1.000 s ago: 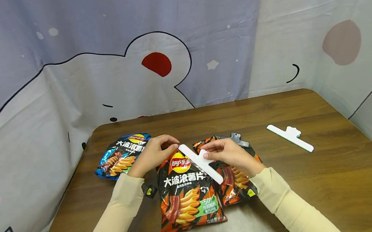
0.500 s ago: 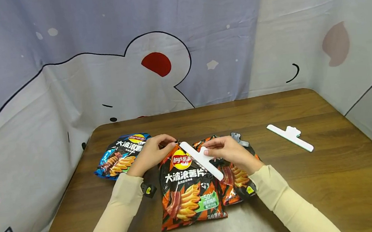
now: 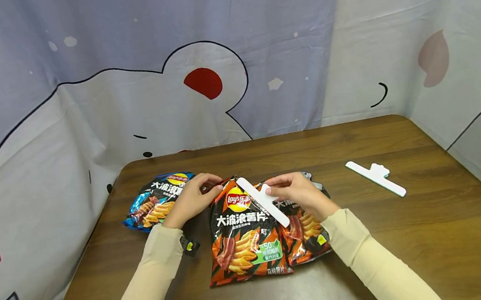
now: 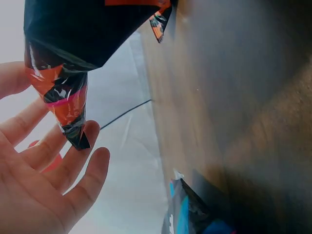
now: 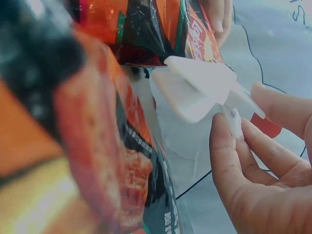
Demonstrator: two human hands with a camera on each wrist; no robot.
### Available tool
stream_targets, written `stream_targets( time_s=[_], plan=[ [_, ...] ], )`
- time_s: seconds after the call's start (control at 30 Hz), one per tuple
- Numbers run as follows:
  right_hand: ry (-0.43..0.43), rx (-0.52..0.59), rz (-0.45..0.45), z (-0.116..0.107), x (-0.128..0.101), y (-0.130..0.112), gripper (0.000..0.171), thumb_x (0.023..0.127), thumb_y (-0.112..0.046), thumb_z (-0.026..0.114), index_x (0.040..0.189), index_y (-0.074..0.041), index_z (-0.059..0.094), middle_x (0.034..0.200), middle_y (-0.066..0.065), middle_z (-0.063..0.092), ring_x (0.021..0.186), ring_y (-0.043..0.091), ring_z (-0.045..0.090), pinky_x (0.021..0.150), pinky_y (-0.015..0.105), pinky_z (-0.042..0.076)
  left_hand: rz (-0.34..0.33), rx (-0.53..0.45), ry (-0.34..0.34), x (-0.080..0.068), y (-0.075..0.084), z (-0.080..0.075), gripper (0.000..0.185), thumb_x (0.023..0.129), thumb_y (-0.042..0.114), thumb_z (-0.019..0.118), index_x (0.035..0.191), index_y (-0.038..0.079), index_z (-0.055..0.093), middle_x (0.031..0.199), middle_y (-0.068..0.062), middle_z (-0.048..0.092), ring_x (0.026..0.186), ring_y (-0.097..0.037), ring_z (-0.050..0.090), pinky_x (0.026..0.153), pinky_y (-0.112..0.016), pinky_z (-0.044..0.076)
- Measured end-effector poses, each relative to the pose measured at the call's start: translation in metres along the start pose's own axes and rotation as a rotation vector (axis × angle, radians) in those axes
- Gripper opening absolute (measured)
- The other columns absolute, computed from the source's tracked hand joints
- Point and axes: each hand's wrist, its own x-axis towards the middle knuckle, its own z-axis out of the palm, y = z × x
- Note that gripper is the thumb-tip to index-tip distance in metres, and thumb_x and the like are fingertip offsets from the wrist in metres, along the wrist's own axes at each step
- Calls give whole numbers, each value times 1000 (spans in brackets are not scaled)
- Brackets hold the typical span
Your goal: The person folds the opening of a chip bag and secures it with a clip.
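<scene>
In the head view my left hand [image 3: 194, 200] holds the top left corner of a black and orange chip bag [image 3: 239, 240], whose front faces up at me. The left wrist view shows the folded corner [image 4: 66, 105] between the fingers. My right hand [image 3: 301, 193] pinches the handles of a white bag clip [image 3: 264, 200], which lies slantwise over the bag's top right corner. Seen from the right wrist, the clip's two long bars [image 5: 187, 87] stand apart, close to the bag's edge. A second black and orange chip bag [image 3: 304, 241] lies partly under my right hand.
A blue chip bag [image 3: 151, 206] lies left of my left hand. Another white bag clip [image 3: 374, 177] rests on the brown table [image 3: 407, 230] at the right. A grey clip [image 3: 318, 186], partly hidden, sits on the second bag. A patterned curtain [image 3: 293, 66] hangs behind the table.
The front chip bag has moved slightly away from me and to the right. Both hands and the white clip have shifted a little upward in view with it.
</scene>
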Motion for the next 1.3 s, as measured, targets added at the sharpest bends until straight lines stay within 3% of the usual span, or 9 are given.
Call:
stream_targets(
  time_s=[0.23, 0.47, 0.7, 0.97, 1.3],
  plan=[
    [2, 0, 20, -3, 6, -2, 40, 89, -17, 69, 125, 0, 62, 124, 19, 62, 93, 21, 68, 86, 37, 55, 0, 27, -3, 0, -2, -1, 29, 94, 27, 62, 117, 10, 67, 112, -9, 62, 91, -21, 55, 77, -34, 44],
    [5, 26, 35, -4, 15, 0, 40, 89, -13, 68, 125, 3, 61, 122, 21, 62, 93, 17, 67, 86, 37, 55, 4, 17, 2, 1, -6, 2, 32, 95, 26, 62, 122, 9, 65, 118, -11, 61, 96, -24, 56, 84, -40, 47],
    [22, 32, 61, -9, 23, 2, 39, 90, -12, 68, 125, 4, 61, 124, 22, 60, 90, 15, 67, 86, 35, 55, -9, 4, -19, 3, -9, 5, 34, 96, 25, 60, 126, 10, 62, 131, -13, 55, 112, -27, 56, 95, -45, 48],
    [13, 30, 34, -13, 30, 2, 41, 91, -11, 66, 126, 8, 58, 130, 26, 56, 95, 18, 67, 89, 35, 54, -43, -15, -33, 5, -12, 7, 39, 96, 24, 60, 131, 8, 57, 146, -17, 42, 128, -35, 48, 100, -46, 46],
    [9, 21, 59, -10, 41, 4, 40, 92, -12, 65, 127, 6, 58, 131, 24, 54, 96, 19, 67, 88, 34, 54, -39, 21, -28, 4, -15, 8, 41, 97, 22, 58, 134, 7, 55, 140, -19, 47, 120, -34, 54, 98, -47, 46]
  ],
)
